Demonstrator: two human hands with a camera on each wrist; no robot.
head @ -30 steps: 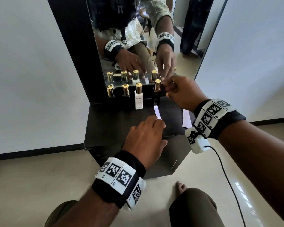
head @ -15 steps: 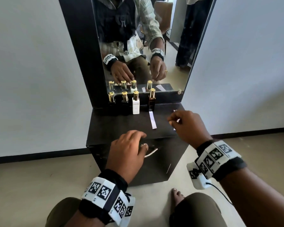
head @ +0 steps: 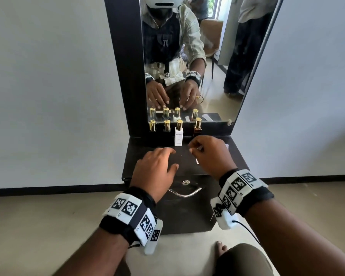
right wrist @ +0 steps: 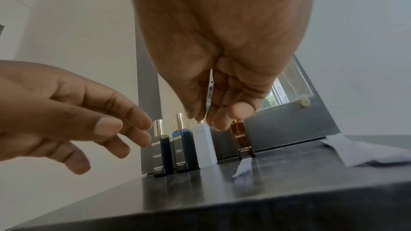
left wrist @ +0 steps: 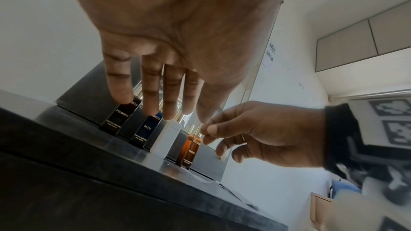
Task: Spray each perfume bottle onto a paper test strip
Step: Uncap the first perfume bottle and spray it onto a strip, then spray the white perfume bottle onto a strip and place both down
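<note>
Four gold-capped perfume bottles stand in a row against the mirror: black (head: 152, 126) (right wrist: 161, 155), blue (head: 166, 126) (right wrist: 181, 150), white (head: 178, 137) (right wrist: 205, 147) and amber (head: 197, 129) (right wrist: 243, 141). A white paper strip (right wrist: 242, 168) lies flat in front of the amber bottle; in the head view only its near end (head: 197, 161) shows below my right hand. My right hand (head: 193, 148) (right wrist: 206, 117) hovers above that strip, fingers loosely curled, nothing in them. My left hand (head: 167, 158) (left wrist: 173, 108) hovers over the cabinet top with relaxed fingers, holding nothing.
The black cabinet top (head: 139, 152) is small, with the mirror (head: 187, 56) rising behind the bottles. More white paper (right wrist: 367, 150) lies at the top's right side. A metal drawer handle (head: 185, 193) sits on the cabinet front. My bare foot (head: 221, 248) rests on the floor below.
My right hand left the amber bottle's cap, drew back to the right, then came in over the strip. My left hand slid forward from the front edge. The head camera tilted up.
</note>
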